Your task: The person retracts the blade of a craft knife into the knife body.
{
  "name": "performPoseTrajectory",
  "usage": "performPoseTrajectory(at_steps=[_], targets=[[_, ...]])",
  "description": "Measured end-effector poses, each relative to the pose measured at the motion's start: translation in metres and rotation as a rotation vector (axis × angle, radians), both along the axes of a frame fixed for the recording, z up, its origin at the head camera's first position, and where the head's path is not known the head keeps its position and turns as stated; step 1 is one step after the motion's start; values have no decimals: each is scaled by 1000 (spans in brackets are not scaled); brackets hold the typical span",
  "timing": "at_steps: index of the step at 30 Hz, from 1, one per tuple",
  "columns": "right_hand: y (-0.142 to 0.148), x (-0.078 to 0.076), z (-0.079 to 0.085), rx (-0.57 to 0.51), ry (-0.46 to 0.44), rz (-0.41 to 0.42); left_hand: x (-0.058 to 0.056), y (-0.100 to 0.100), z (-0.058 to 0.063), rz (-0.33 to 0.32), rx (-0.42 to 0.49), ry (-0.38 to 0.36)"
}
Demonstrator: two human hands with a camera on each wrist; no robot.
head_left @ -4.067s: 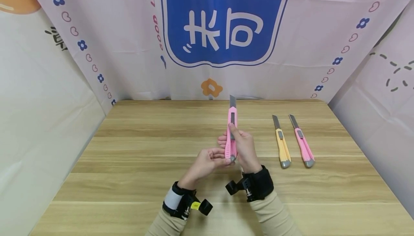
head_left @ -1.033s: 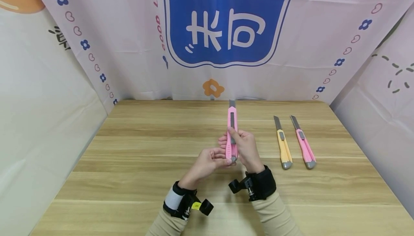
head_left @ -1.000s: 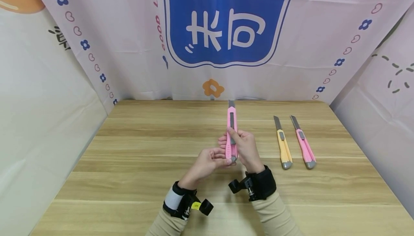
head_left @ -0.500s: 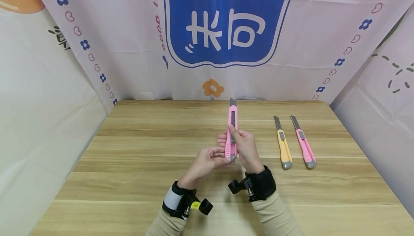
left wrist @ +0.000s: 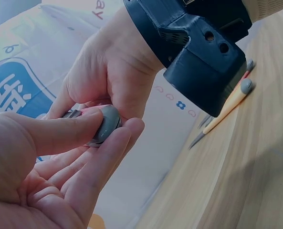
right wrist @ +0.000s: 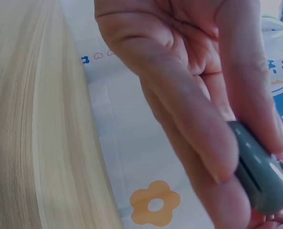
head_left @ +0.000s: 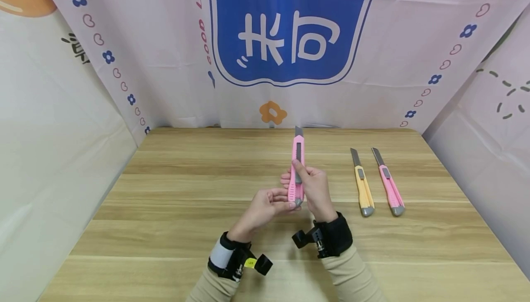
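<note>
Both hands hold a pink utility knife [head_left: 298, 148] above the table, its blade pointing away. My left hand [head_left: 264, 207] pinches the grey end cap [left wrist: 108, 125] between thumb and fingers. My right hand [head_left: 313, 187] grips the body from the right, its thumb [head_left: 299, 167] lying along the front near the grey slider. A short length of blade [head_left: 299, 131] sticks out at the top. In the right wrist view the end cap [right wrist: 265, 174] shows close up; most of the knife is hidden there. The right fingers behind the knife are partly covered.
A yellow utility knife [head_left: 362, 191] and a second pink utility knife [head_left: 391, 189] lie side by side on the wooden table [head_left: 186, 228] at the right, blades out and pointing away. A printed cloth [head_left: 174, 85] hangs along the table's back edge.
Less blade sticks out of the held knife than about four seconds ago, and the slider sits lower. Over the last second the knife's top has shifted slightly; both hands keep their hold.
</note>
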State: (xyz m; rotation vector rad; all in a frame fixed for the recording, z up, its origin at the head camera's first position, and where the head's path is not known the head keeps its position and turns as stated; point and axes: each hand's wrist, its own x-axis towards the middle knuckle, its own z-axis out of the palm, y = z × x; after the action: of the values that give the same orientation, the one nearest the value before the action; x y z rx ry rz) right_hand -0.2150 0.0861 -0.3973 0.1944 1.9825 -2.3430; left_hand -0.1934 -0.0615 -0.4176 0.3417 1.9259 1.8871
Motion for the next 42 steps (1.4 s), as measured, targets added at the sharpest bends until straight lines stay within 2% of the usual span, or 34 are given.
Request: performPoseTrajectory(at_steps=[18, 26, 35, 42], targets=[[0, 0, -2, -60, 103, 46, -1, -1, 0, -10, 29, -21], [2, 0, 0, -27, 57, 49, -1, -4, 1, -57, 34, -15], [4, -1, 0, -66, 79, 21, -1, -3, -1, -91, 30, -51], [0, -2, -1, -77, 3, -2, -1, -3, -1, -57, 21, -44]])
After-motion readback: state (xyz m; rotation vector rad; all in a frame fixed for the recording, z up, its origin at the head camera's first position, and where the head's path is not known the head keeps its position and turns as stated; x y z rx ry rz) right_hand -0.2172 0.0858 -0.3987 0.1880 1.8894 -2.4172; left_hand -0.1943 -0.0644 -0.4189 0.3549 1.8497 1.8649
